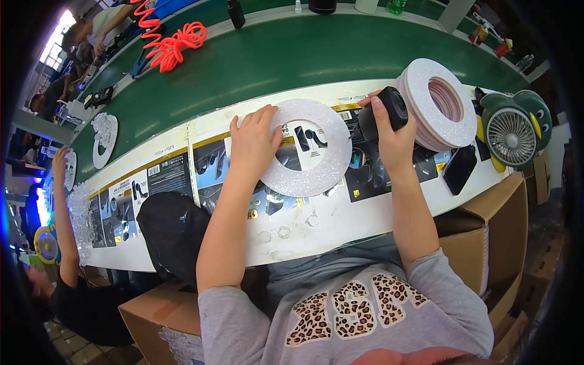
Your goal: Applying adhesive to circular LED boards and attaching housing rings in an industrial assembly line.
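Note:
A flat white glittery ring [332, 173] lies in front of me on a white board covered with printed packaging sheets [380, 182]. My left hand [252, 137] rests on the ring's left side, fingers stretched out and apart, holding nothing. To the right of the ring, my right hand [396, 145] is wrapped round a black rounded device [392, 108], whose exact kind I cannot make out. Its lower end is beside the ring's right edge; whether they touch I cannot tell. Just right of that hand leans a stack of similar glittery rings [459, 115].
A phone [460, 170] and a small fan [511, 137] stand at the right end. A black mesh cap [173, 231] sits left of my left forearm. Red coiled hose [179, 45] lies across the green table [292, 58]. Cardboard boxes [465, 252] flank me; a co-worker's arm [64, 213] reaches in at left.

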`<action>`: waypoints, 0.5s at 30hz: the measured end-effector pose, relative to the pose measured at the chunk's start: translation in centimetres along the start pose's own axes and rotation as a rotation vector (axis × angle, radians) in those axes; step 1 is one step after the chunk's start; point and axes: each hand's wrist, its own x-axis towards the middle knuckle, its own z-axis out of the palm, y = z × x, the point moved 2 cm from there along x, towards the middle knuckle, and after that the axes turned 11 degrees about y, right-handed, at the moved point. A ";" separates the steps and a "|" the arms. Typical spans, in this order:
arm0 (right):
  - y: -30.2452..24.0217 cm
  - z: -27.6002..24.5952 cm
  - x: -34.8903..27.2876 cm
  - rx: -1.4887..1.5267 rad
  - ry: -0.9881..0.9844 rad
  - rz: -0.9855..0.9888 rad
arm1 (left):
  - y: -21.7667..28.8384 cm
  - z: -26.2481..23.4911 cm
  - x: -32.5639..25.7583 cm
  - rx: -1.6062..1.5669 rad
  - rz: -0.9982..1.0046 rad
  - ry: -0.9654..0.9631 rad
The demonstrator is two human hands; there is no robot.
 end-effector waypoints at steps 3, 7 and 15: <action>0.1 0.0 0.0 0.001 -0.001 -0.001 | 0.0 0.0 0.0 -0.002 -0.001 0.001; -0.1 -0.1 -0.1 -0.005 -0.014 0.038 | 0.3 -0.3 0.0 -0.003 -0.008 -0.009; 0.0 -0.1 0.0 -0.029 -0.027 0.046 | 0.2 0.0 -0.1 -0.018 -0.020 -0.012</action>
